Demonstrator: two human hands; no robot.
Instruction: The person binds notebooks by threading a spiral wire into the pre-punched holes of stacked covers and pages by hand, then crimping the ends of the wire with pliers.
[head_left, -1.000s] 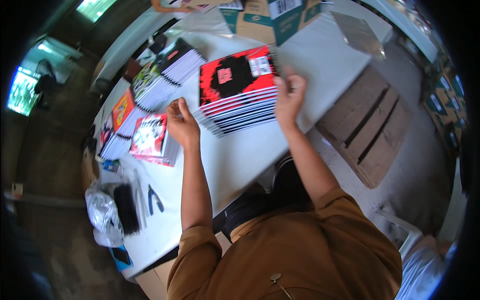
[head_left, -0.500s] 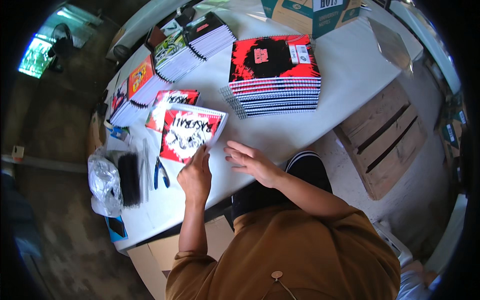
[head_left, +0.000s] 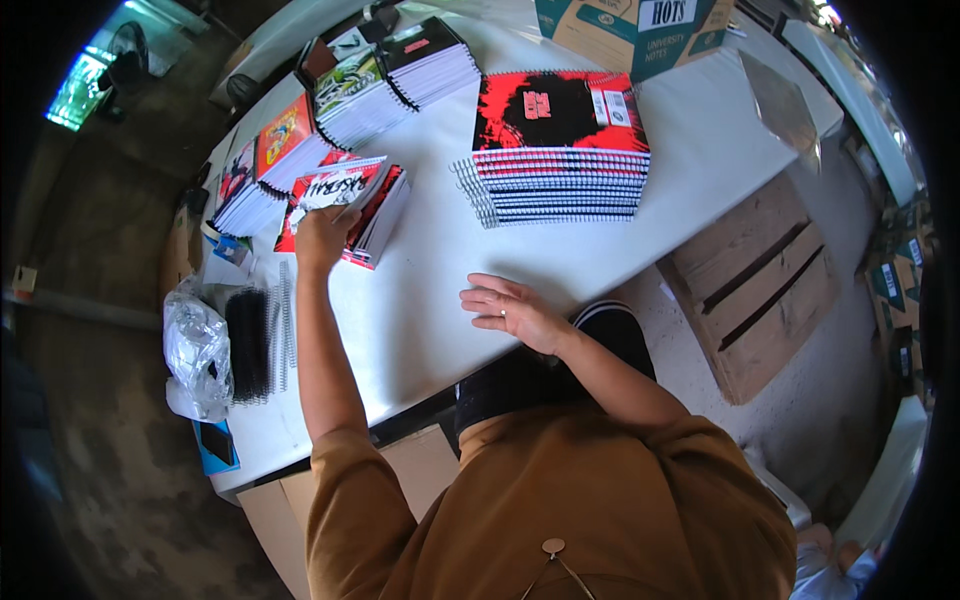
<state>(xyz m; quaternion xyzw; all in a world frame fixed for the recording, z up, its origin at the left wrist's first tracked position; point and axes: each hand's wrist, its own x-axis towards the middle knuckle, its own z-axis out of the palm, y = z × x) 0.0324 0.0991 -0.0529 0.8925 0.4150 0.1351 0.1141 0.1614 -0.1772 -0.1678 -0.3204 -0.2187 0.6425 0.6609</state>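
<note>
My left hand [head_left: 322, 238] is closed on the near edge of a red-and-white notebook [head_left: 330, 188]. That notebook lies tilted over other red notebooks [head_left: 378, 228] at the left of the table, and their loose page edges fan out on the right side. How many are in the grip is hidden by my fingers. Held above the table's near edge, my right hand [head_left: 515, 312] has its fingers apart and nothing in it, with a ring on one finger. Beyond it stands a tall stack of red-and-black spiral notebooks [head_left: 560, 150], their wire coils sticking out at the left.
Several stacks of coil-bound notebooks [head_left: 350, 95] line the table's far left edge. Black and clear binding coils [head_left: 250, 345] lie near a crumpled plastic bag [head_left: 197, 345]. A green-and-brown carton [head_left: 640, 35] stands at the back. A wooden pallet [head_left: 755, 295] is on the floor at right.
My left hand has carried the notebook away and to the left, onto the other red notebooks. My right hand stays near the table edge, fingers still apart. The blue-handled pliers are now out of sight.
</note>
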